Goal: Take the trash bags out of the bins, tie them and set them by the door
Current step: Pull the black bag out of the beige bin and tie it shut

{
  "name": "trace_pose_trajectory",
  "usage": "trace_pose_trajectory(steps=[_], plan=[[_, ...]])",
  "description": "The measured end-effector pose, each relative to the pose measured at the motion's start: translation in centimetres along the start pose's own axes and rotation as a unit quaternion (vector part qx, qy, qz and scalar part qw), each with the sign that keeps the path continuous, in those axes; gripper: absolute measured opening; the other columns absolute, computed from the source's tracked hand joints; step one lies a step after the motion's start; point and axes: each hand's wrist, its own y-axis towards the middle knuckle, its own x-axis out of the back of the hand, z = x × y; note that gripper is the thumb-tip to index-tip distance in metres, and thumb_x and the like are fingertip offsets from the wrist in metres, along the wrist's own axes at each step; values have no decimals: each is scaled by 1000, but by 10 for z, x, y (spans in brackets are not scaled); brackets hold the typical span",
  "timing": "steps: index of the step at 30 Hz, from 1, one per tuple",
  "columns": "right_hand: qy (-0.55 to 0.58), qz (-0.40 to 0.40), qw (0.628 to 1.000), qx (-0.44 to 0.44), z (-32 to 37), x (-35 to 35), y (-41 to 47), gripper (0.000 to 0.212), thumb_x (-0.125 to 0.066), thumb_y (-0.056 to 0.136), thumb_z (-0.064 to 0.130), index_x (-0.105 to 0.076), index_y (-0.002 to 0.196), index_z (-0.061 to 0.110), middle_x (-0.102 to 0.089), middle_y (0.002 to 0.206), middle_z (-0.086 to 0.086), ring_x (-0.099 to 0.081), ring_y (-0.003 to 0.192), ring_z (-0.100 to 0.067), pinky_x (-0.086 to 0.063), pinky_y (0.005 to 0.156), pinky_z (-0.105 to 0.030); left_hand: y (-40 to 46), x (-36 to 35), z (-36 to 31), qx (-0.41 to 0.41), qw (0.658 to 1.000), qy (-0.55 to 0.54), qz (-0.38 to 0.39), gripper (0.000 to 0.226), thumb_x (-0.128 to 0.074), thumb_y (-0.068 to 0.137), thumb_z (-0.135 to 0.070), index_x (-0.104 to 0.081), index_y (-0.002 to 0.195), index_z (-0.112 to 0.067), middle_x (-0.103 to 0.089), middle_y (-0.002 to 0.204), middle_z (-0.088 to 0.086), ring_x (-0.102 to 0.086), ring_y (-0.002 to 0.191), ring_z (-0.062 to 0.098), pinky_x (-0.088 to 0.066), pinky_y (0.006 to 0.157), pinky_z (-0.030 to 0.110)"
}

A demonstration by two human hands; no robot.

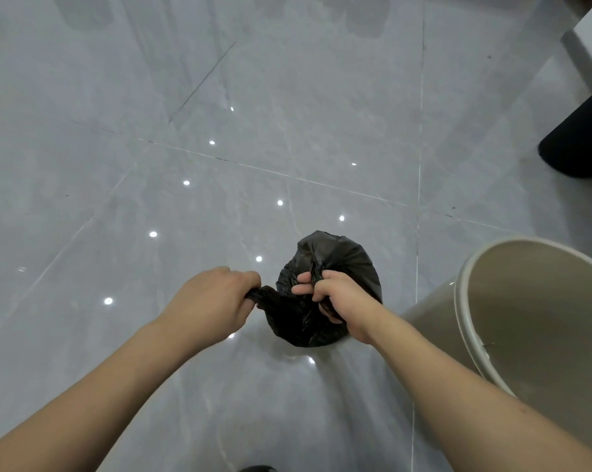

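Note:
A small black trash bag (342, 260) sits bunched up over the grey tiled floor in the lower middle of the head view. My left hand (209, 301) grips a twisted strand of the bag's top and holds it out to the left. My right hand (335, 298) grips another gathered strand at the bag's neck, fingers curled round the plastic. The beige round bin (471, 301) stands just right of the bag, and its inside shows no liner.
Glossy grey floor tiles (219, 114) spread ahead and to the left. A black object (580, 144) stands at the right edge, below a white furniture edge (591, 32) at the top right. A dark shoe tip (257, 468) shows at the bottom.

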Motion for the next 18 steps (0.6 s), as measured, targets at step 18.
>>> trace_pose_trajectory(steps=[18], plan=[[-176,94,980,-21,4,2,-13,47,-81,67,45,-66,106,23,-70,93,2,-66,87,-15,-51,70,-26,77,22,-30,35,979,-170,109,24,-49,90,-28,-65,88,-10,-54,110,1,-39,112,22,-40,88,34]])
